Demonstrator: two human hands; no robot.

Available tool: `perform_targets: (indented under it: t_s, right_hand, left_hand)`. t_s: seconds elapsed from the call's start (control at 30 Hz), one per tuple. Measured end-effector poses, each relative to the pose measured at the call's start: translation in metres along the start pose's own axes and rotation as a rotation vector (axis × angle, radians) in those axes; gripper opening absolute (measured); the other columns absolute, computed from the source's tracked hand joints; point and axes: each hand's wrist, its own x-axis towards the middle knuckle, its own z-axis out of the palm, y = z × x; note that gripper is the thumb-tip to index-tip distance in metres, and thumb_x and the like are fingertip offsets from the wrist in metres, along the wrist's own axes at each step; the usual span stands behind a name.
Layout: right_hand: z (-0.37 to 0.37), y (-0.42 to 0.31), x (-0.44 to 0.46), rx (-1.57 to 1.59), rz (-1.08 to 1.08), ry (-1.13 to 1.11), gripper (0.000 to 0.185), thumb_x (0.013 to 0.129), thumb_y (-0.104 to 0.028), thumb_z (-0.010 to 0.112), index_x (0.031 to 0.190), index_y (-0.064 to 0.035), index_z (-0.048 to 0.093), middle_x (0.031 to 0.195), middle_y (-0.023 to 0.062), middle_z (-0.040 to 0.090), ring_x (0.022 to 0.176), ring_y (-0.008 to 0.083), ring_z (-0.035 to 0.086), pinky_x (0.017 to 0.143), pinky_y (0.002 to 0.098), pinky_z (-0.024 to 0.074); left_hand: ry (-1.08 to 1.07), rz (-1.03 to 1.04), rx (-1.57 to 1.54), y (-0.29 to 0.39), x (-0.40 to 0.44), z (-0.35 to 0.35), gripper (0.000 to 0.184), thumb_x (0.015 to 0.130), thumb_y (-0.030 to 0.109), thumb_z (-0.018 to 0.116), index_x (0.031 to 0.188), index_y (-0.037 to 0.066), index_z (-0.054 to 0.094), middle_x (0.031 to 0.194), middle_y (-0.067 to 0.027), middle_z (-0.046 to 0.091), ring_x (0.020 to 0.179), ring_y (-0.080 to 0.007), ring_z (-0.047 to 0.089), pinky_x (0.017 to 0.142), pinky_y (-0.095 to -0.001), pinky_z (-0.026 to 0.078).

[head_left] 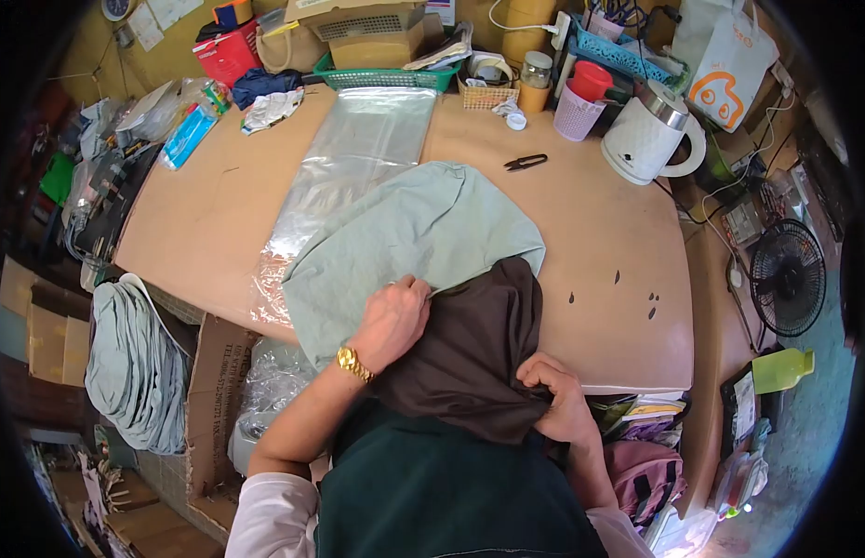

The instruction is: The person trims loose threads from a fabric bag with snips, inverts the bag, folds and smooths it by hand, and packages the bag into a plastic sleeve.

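Observation:
A pale green cloth piece (pixel 395 223) lies spread on the table, with a dark brown cloth (pixel 470 344) overlapping its lower right part and hanging toward my body. My left hand (pixel 395 321), with a gold watch at its wrist, is closed at the border between the two cloths and pinches fabric there. My right hand (pixel 558 395) grips the right edge of the brown cloth near the table's front, its fingers curled over the fabric. Whether the two cloths are joined, I cannot tell.
Clear plastic sheeting (pixel 367 130) runs under the green cloth. Black thread snips (pixel 525 163) lie beyond it on the table (pixel 600 232). A white kettle (pixel 646 135) stands at the back right. Stacked green cloth (pixel 135 372) and a cardboard box (pixel 214 409) are at the left.

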Motion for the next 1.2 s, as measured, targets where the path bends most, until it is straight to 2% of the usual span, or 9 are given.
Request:
perform_targets:
  t_s: [0.2, 0.3, 0.4, 0.67, 0.73, 0.87, 1.0, 1.13, 1.2]
  right_hand:
    - [0.019, -0.049, 0.055, 0.319, -0.440, 0.175, 0.025, 0.070, -0.005, 0.073, 0.086, -0.0036, 0.054, 0.103, 0.0180, 0.064, 0.089, 0.0323, 0.063, 0.076, 0.0409, 0.0492]
    - [0.028, -0.023, 0.103, -0.341, -0.690, 0.421, 0.027, 0.076, -0.015, 0.069, 0.099, -0.0032, 0.059, 0.110, 0.0165, 0.066, 0.096, 0.0350, 0.063, 0.086, 0.0427, 0.0496]
    - [0.020, 0.001, 0.161, -0.535, -0.521, 0.526, 0.030, 0.077, -0.017, 0.068, 0.102, -0.0037, 0.059, 0.113, 0.0166, 0.065, 0.099, 0.0353, 0.062, 0.089, 0.0423, 0.0486]
    - [-0.017, 0.005, 0.215, -0.612, -0.303, 0.671, 0.038, 0.080, -0.022, 0.065, 0.113, -0.0052, 0.059, 0.121, 0.0170, 0.062, 0.108, 0.0360, 0.059, 0.095, 0.0412, 0.0458]
    - [-0.020, 0.005, 0.220, -0.609, -0.283, 0.678, 0.040, 0.081, -0.023, 0.064, 0.116, -0.0055, 0.059, 0.123, 0.0171, 0.061, 0.110, 0.0361, 0.058, 0.097, 0.0409, 0.0451]
    - [-0.025, 0.008, 0.199, -0.621, -0.284, 0.708, 0.044, 0.082, -0.025, 0.063, 0.121, -0.0062, 0.060, 0.128, 0.0174, 0.060, 0.115, 0.0365, 0.056, 0.100, 0.0404, 0.0437]
    - [-0.075, 0.007, 0.194, -0.706, -0.176, 0.688, 0.048, 0.083, -0.028, 0.062, 0.126, -0.0070, 0.060, 0.132, 0.0176, 0.059, 0.120, 0.0368, 0.054, 0.103, 0.0399, 0.0423]
    - [-0.081, -0.042, 0.166, -0.785, 0.172, 0.255, 0.052, 0.085, -0.034, 0.063, 0.131, -0.0083, 0.059, 0.136, 0.0173, 0.056, 0.126, 0.0335, 0.051, 0.106, 0.0394, 0.0409]
    - [-0.080, 0.009, 0.173, -0.688, 0.119, 0.447, 0.049, 0.087, -0.031, 0.062, 0.130, -0.0092, 0.059, 0.136, 0.0161, 0.057, 0.125, 0.0330, 0.051, 0.105, 0.0393, 0.0415]
  left_hand:
    - [0.395, 0.265, 0.006, 0.051, 0.020, -0.071, 0.011, 0.079, 0.007, 0.067, 0.089, 0.007, 0.061, 0.081, -0.0089, 0.056, 0.074, -0.0286, 0.061, 0.063, -0.0383, 0.052]
    - [0.329, 0.714, -0.032, 0.089, 0.016, -0.116, 0.014, 0.072, 0.012, 0.064, 0.086, 0.011, 0.058, 0.084, -0.0039, 0.053, 0.071, -0.0202, 0.059, 0.060, -0.0315, 0.051]
    - [0.253, 0.858, 0.198, 0.114, 0.004, -0.112, 0.014, 0.075, 0.012, 0.061, 0.087, 0.009, 0.054, 0.085, -0.0046, 0.048, 0.066, -0.0167, 0.056, 0.058, -0.0295, 0.051]
    - [0.252, 0.773, 0.193, 0.101, -0.001, -0.123, 0.021, 0.074, 0.010, 0.064, 0.094, 0.008, 0.055, 0.092, -0.0057, 0.053, 0.070, -0.0188, 0.059, 0.061, -0.0302, 0.052]
    - [0.562, 0.799, -0.125, 0.098, -0.017, -0.099, 0.035, 0.071, 0.006, 0.067, 0.105, 0.008, 0.060, 0.103, -0.0088, 0.058, 0.076, -0.0224, 0.062, 0.065, -0.0308, 0.053]
    - [0.259, 0.647, -0.387, 0.092, -0.008, -0.045, 0.031, 0.077, 0.003, 0.064, 0.108, 0.002, 0.061, 0.104, -0.0206, 0.059, 0.085, -0.0331, 0.062, 0.076, -0.0414, 0.053]
    - [0.725, 0.262, 0.055, 0.054, 0.031, -0.063, 0.049, 0.083, 0.016, 0.067, 0.126, -0.001, 0.052, 0.123, -0.0221, 0.054, 0.120, -0.0423, 0.046, 0.107, -0.0648, 0.024]
    - [0.630, 0.099, 0.302, 0.062, 0.039, -0.101, 0.056, 0.084, 0.025, 0.069, 0.131, 0.000, 0.049, 0.129, -0.0197, 0.051, 0.121, -0.0378, 0.046, 0.108, -0.0726, 0.013]
    - [0.483, 0.159, 0.411, 0.056, 0.037, -0.108, 0.064, 0.083, 0.031, 0.072, 0.134, 0.001, 0.048, 0.123, -0.0159, 0.056, 0.119, -0.0326, 0.051, 0.110, -0.0732, 0.006]
